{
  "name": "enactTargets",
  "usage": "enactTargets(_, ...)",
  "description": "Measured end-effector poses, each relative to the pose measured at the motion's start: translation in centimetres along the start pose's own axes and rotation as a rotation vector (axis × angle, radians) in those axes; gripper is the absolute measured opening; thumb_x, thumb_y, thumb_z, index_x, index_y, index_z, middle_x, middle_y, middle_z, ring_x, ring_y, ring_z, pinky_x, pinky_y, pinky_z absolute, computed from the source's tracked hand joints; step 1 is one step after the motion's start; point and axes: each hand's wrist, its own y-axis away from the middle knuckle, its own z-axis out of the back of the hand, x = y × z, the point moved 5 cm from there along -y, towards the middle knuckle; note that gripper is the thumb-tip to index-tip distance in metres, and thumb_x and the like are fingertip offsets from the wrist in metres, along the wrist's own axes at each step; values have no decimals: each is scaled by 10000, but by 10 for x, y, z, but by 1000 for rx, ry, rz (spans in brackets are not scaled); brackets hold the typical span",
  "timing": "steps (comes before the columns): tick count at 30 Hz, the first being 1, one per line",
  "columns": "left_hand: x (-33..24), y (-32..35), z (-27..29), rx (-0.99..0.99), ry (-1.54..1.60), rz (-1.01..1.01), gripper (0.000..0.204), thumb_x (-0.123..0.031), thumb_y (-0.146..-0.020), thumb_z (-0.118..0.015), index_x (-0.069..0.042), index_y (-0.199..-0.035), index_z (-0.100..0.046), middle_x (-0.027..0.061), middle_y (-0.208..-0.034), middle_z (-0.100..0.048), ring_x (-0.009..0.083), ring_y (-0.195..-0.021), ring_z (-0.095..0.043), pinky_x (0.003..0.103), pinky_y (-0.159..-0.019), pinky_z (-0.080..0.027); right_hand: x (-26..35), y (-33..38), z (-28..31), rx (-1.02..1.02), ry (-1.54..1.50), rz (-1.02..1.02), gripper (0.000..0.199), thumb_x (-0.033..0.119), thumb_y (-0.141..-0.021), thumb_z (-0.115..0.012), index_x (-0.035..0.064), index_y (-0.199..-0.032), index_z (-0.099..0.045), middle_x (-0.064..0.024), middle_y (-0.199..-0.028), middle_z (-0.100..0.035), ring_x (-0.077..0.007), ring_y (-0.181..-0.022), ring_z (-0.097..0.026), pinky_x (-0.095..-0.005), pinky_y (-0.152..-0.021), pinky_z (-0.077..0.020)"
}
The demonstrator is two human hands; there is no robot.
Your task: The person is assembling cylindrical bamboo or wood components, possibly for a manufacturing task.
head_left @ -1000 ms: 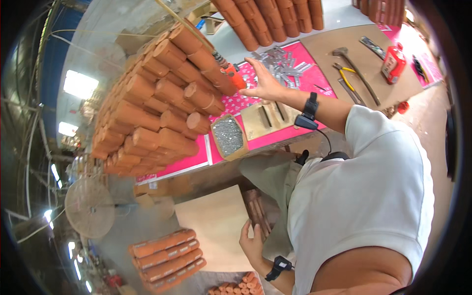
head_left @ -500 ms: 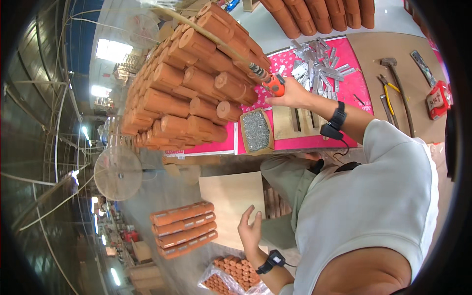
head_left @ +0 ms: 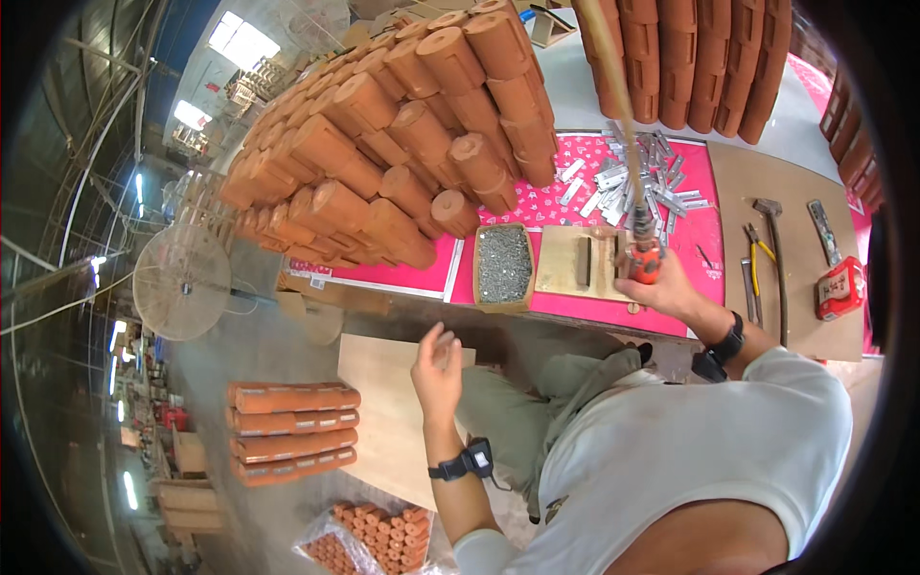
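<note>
My right hand (head_left: 671, 287) is closed round an orange power tool (head_left: 644, 264) with a metal collar, held at the right end of a pale wooden block (head_left: 561, 264) with dark slots. A tan hose or rod (head_left: 621, 86) runs up from the tool. The tool's working end is hidden. My left hand (head_left: 438, 374) is raised in the air below the table edge, fingers loosely bent and nothing in them. Between the hands, a box of small screws (head_left: 504, 264) stands beside the block. Behind the block lies a loose heap of silver metal plates (head_left: 661, 182).
Orange-brown rollers (head_left: 364, 105) are piled high at the table's left; more rollers (head_left: 676, 67) lie at the back. To the right are a hammer (head_left: 774, 249), yellow-handled pliers (head_left: 757, 259) and a red container (head_left: 840, 289). Wrapped rollers (head_left: 292, 422) lie low at left, near a fan (head_left: 182, 283).
My right hand has brought the tool rightward and nearer, from beside the roller pile to the wooden block. My left hand has risen and shifted left, its fingers more bent. The view has shifted.
</note>
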Motion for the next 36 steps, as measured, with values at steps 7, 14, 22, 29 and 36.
enactTargets(7, -7, -102, 12, 10, 69, -73, 378, -76, -972, -651, -15, -1339, -584, 114, -1081, -711, 142, -946, -665, 272, -850, -524, -31, 39, 59, -481, 171, 0, 232, 160, -837, -775, 45, -915, -589, 32, -746, -555, -75, -667, -499, -287, -613, -433)
enactTargets(14, -12, -123, -5, 148, 73, -222, 327, -100, -969, -662, -17, -1284, -627, 134, -1053, -732, 179, -936, -694, 321, -855, -543, -65, 50, 73, -725, 275, 176, 294, 239, -812, -802, 54, -911, -597, 14, -709, -537, -91, -646, -473, -306, -600, -417)
enactTargets(22, 39, -25, -62, 301, 244, -133, 288, -107, -979, -646, 28, -1234, -646, 134, -1055, -740, 173, -958, -694, 308, -873, -537, -31, 52, 51, -724, 409, 174, 446, 345, -809, -799, 6, -1063, -660, -105, -757, -637, -180, -696, -598, -365, -684, -493)
enactTargets(29, 40, 32, -73, 339, 228, -116, 289, -104, -987, -646, 42, -1236, -642, 147, -1076, -733, 173, -975, -695, 302, -877, -542, -38, 47, 54, -774, 338, 212, 419, 392, -798, -804, 19, -931, -668, -96, -702, -622, -199, -633, -581, -368, -639, -482)
enactTargets(36, 52, 48, -69, 376, 174, -84, 292, -113, -985, -651, 38, -1235, -644, 147, -1078, -734, 166, -972, -692, 293, -874, -541, -35, 54, 59, -753, 345, 208, 424, 398, -796, -806, 18, -911, -656, -86, -685, -606, -186, -618, -561, -366, -625, -475)
